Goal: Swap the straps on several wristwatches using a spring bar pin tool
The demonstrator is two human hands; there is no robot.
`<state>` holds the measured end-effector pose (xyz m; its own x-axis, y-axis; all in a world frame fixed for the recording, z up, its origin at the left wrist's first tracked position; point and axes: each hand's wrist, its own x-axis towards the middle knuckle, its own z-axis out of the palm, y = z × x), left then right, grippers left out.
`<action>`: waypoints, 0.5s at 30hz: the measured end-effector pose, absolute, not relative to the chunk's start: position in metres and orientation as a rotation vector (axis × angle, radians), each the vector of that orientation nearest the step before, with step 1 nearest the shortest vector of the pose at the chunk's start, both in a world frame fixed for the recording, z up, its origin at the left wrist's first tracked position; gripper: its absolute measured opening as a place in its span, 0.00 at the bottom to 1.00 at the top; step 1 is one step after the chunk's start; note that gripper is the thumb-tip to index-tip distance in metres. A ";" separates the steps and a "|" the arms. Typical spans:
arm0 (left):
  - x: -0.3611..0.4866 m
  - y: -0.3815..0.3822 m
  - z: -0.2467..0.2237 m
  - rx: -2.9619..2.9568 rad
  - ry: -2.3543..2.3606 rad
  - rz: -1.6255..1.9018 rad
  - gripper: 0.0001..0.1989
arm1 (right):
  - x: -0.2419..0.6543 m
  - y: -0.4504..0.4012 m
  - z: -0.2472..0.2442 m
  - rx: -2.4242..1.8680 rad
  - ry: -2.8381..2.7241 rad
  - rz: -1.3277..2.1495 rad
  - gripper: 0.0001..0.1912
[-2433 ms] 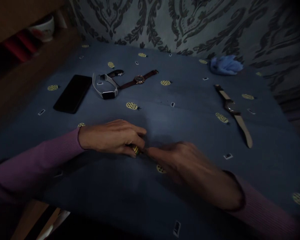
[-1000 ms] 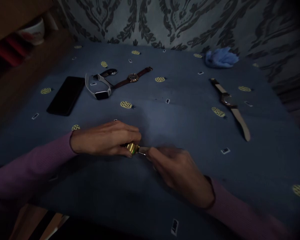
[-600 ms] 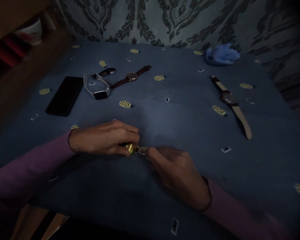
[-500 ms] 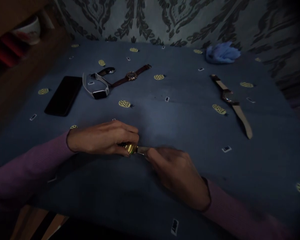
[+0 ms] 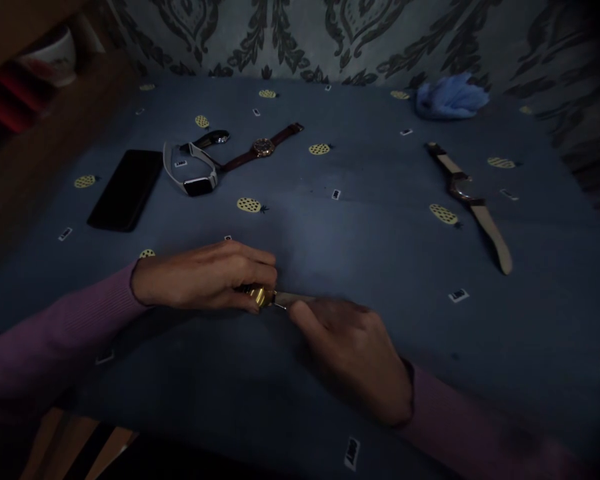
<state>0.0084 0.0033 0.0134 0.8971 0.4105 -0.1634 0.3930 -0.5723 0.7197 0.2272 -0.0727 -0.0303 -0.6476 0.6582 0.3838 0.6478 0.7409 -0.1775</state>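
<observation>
We see a worktop [image 5: 390, 253] under a blue pineapple-print cover, with both hands low over its near middle. The right hand [image 5: 353, 347] has its thumb and curled fingers pinching a flat strip, the fingers mostly hidden. The left hand [image 5: 207, 273] has its grip pinching a gold-coloured piece. We find a dark phone [image 5: 126, 191] at the left, a pale-strapped watch [image 5: 463, 190] at the right and a crumpled blue cloth [image 5: 451, 98] behind it. Beyond the left hand lie a brown-strapped watch [image 5: 263, 148] and a smaller white-strapped smartwatch [image 5: 199, 187]. Between the hands, we see the flat strip [image 5: 293, 298] meet the gold-coloured piece [image 5: 261, 297].
</observation>
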 end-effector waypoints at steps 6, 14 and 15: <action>0.009 0.002 0.014 2.214 0.586 0.039 0.02 | 0.227 -0.075 -0.029 -1.037 -2.548 0.027 0.14; 0.008 0.000 0.012 2.235 0.584 0.077 0.03 | 0.227 -0.077 -0.031 -1.022 -2.551 0.043 0.13; 0.008 0.000 0.012 2.237 0.586 0.077 0.03 | 0.227 -0.076 -0.031 -1.025 -2.546 0.048 0.13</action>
